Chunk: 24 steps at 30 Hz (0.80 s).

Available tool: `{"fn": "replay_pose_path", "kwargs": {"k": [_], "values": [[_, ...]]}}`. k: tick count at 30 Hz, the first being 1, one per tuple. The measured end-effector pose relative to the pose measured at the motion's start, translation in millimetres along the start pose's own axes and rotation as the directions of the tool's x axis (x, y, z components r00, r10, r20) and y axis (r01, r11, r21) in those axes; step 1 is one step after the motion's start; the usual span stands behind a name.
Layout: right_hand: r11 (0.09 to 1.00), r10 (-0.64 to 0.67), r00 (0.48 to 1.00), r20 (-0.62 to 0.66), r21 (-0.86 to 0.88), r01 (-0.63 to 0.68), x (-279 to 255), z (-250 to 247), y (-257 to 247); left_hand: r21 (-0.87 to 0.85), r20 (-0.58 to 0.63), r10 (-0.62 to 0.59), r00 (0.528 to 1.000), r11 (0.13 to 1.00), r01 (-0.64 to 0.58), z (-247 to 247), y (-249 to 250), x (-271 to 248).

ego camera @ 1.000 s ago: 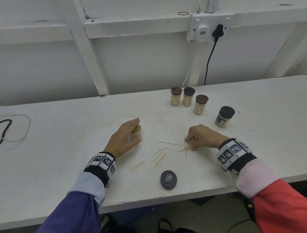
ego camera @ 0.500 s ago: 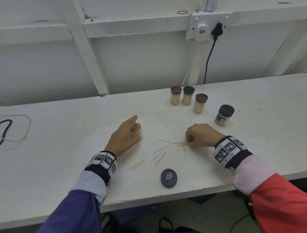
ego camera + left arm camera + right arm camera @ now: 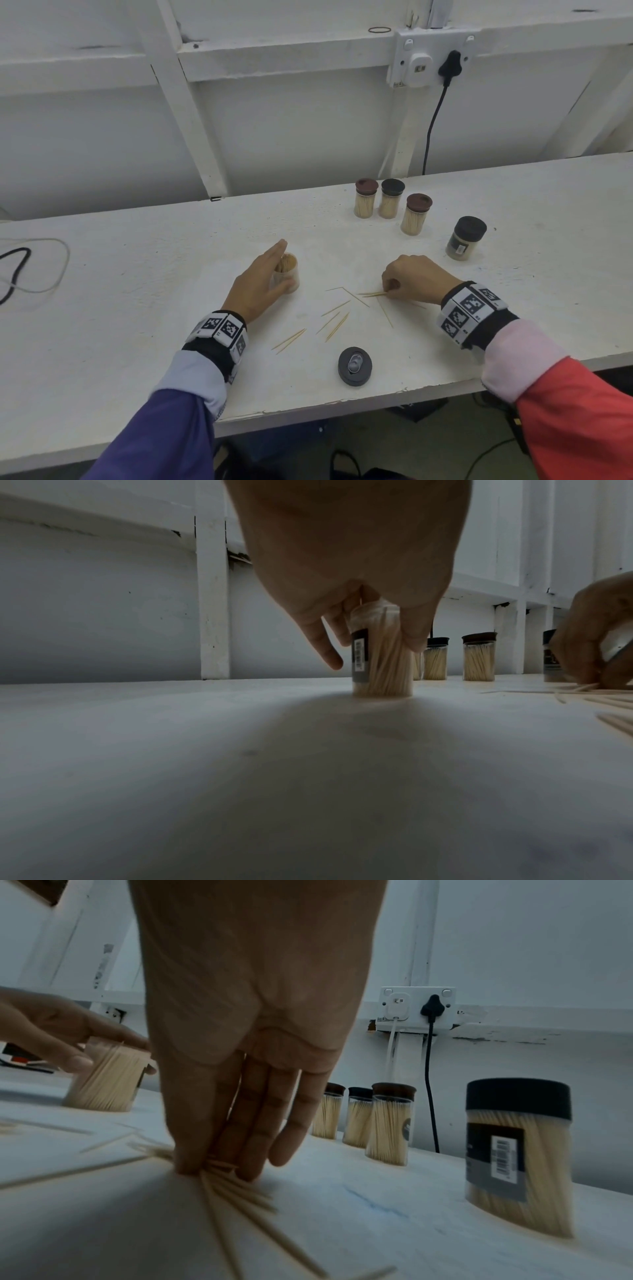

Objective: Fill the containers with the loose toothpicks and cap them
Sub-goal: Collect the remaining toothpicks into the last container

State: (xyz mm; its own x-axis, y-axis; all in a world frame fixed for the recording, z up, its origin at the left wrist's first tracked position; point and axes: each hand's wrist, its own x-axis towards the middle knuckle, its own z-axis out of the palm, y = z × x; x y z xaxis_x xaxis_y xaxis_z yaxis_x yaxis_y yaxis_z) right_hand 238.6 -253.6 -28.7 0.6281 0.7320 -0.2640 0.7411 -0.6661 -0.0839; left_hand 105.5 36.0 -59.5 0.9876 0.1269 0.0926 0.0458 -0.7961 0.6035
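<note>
Our left hand (image 3: 258,287) is wrapped around the open container (image 3: 287,277), upright and nearly full. Our right hand (image 3: 416,279) pinches a bunch of loose toothpicks (image 3: 371,293) against the table (image 3: 102,308); more lie scattered between the hands. The cap (image 3: 355,366) sits nearer us, and four capped containers (image 3: 416,219) stand beyond the right hand.

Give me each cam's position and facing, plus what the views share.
Head: worn on the head, looks forward and down at the bench; both forearms, left hand and right hand show.
Left wrist: low over the bench, looks along the left hand at the open container.
Right wrist: low, looks along the right hand at loose toothpicks.
Shared: both wrist views show the open container and the capped containers.
</note>
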Motion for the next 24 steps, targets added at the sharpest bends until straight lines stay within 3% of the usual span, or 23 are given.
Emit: {"fn": "replay_pose_path", "kwargs": {"k": [9,18,20,24], "values": [[1.0,0.018,0.998,0.054,-0.006,-0.018,8,-10,-7,-0.099,0.066,-0.141,0.988,0.984,0.147,4,-6,3],[0.954,-0.041,0.994,-0.106,0.291,0.07,27,-49,-43,-0.095,-0.035,-0.048,0.998,0.994,0.045,3,-4,3],[0.963,-0.064,0.988,-0.14,0.252,0.098,35,-57,-58,-0.076,-0.035,-0.024,0.999,0.997,0.021,3,-4,1],[0.993,-0.115,0.982,-0.147,-0.048,0.109,52,-68,-91,-0.074,-0.033,-0.004,0.999,0.997,0.001,2,-3,1]]}}
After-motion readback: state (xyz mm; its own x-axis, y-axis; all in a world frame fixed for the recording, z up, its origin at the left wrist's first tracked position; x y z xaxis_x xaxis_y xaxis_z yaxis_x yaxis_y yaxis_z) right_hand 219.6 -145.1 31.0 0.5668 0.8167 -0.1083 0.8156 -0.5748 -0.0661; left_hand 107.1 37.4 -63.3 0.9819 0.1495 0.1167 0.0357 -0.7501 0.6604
